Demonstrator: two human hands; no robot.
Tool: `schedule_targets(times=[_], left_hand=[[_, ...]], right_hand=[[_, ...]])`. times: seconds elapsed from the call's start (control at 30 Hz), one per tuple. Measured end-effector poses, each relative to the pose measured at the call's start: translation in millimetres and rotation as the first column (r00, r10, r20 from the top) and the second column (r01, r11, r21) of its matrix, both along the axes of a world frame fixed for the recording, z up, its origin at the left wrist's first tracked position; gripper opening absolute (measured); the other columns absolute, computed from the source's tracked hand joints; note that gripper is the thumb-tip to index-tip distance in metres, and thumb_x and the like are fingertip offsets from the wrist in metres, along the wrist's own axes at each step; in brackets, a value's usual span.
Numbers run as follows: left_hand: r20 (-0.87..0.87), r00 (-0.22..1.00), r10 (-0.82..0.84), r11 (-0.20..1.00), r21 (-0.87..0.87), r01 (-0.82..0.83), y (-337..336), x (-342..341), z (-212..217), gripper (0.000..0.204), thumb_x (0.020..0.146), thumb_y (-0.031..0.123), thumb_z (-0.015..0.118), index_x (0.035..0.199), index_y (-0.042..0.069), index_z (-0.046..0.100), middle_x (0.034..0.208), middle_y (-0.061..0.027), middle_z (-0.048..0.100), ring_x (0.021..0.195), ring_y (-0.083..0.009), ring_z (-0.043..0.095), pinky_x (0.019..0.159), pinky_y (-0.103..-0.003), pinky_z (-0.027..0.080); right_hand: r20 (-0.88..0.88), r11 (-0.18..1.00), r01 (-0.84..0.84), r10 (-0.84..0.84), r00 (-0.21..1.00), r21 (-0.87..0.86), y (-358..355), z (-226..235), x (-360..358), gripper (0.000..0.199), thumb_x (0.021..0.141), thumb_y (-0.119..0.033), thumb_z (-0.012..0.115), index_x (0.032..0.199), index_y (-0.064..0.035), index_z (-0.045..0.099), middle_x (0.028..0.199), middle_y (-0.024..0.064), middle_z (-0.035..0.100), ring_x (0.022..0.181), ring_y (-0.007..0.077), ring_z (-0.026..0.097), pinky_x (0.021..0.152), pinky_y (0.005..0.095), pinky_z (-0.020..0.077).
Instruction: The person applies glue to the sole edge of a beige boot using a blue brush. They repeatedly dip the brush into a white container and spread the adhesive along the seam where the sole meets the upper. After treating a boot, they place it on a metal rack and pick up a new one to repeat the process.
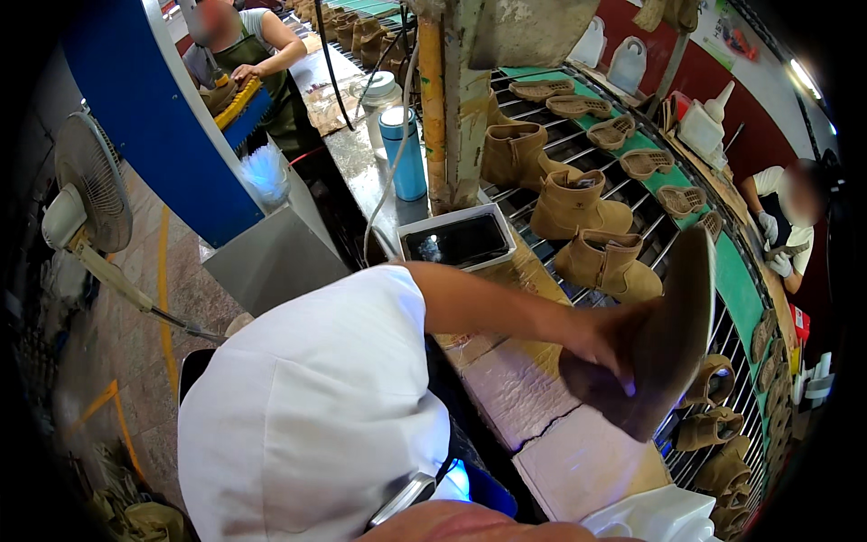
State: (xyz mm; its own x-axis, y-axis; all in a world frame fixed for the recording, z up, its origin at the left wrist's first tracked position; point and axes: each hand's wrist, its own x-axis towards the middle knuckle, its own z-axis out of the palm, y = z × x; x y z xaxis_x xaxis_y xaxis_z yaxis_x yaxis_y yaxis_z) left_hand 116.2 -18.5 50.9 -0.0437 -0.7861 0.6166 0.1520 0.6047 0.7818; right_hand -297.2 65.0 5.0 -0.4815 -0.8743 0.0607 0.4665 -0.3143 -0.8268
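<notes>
My left hand [603, 348] grips a tan suede boot [673, 330] by its upper, with the flat sole turned toward me and the toe pointing up. It hangs over the near edge of a metal roller conveyor [713, 334]. Three more tan boots, the nearest [607, 264], stand on the rollers just beyond it. My white sleeve [307, 406] fills the lower left. My right hand is not in view.
Loose soles [647, 163] lie in a row on a green belt [736, 280]. A dark phone in a white tray [456, 240] and a blue bottle [404, 154] sit on the bench. A fan [90, 185] stands left. Two other people work at top left [248, 45] and right [786, 230].
</notes>
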Motion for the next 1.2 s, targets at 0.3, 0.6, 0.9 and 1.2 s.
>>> schedule_targets(times=[0.3, 0.6, 0.9, 1.2], left_hand=[[0.647, 0.756, 0.101, 0.956, -0.273, 0.106, 10, -63, -16, 0.079, 0.056, 0.013, 0.076, 0.123, 0.007, 0.035, 0.084, -0.0158, 0.058, 0.08, -0.0372, 0.059, 0.066, -0.043, 0.048], [0.72, 0.694, 0.002, 0.994, -0.075, 0.076, 15, -73, -37, 0.069, 0.056, 0.012, 0.075, 0.116, 0.007, 0.04, 0.088, -0.0155, 0.058, 0.082, -0.0376, 0.058, 0.069, -0.046, 0.046], [0.79, 0.604, -0.106, 0.994, 0.084, 0.065, 29, -70, -30, 0.066, 0.057, 0.011, 0.071, 0.117, 0.012, 0.043, 0.096, -0.0137, 0.06, 0.092, -0.034, 0.057, 0.075, -0.044, 0.046], [0.747, 0.621, -0.237, 0.969, 0.132, 0.211, 13, -102, -32, 0.064, 0.06, 0.007, 0.071, 0.121, 0.01, 0.051, 0.116, -0.0145, 0.058, 0.106, -0.0297, 0.056, 0.09, -0.038, 0.044]], right_hand=[[-0.008, 1.0, -0.012, 0.012, 1.0, 0.029, -3, -4, -6, 0.029, 0.081, -0.024, 0.059, 0.096, 0.0005, 0.059, 0.087, 0.0091, 0.062, 0.069, 0.0171, 0.054, 0.06, 0.0259, 0.0409], [0.01, 0.998, -0.04, 0.04, 0.999, 0.046, -5, -16, -24, 0.03, 0.082, -0.026, 0.059, 0.098, -0.0001, 0.058, 0.088, 0.0082, 0.061, 0.069, 0.0158, 0.053, 0.058, 0.0242, 0.0395], [0.0, 0.996, -0.084, 0.084, 0.996, 0.027, 0, -20, -27, 0.028, 0.083, -0.025, 0.059, 0.095, -0.0003, 0.059, 0.081, 0.0068, 0.06, 0.07, 0.0153, 0.053, 0.058, 0.024, 0.0387], [0.074, 0.978, 0.125, -0.139, 0.988, 0.165, 9, -10, -42, 0.023, 0.084, -0.011, 0.058, 0.096, 0.0083, 0.058, 0.095, 0.0157, 0.062, 0.088, 0.0239, 0.059, 0.084, 0.036, 0.046]])
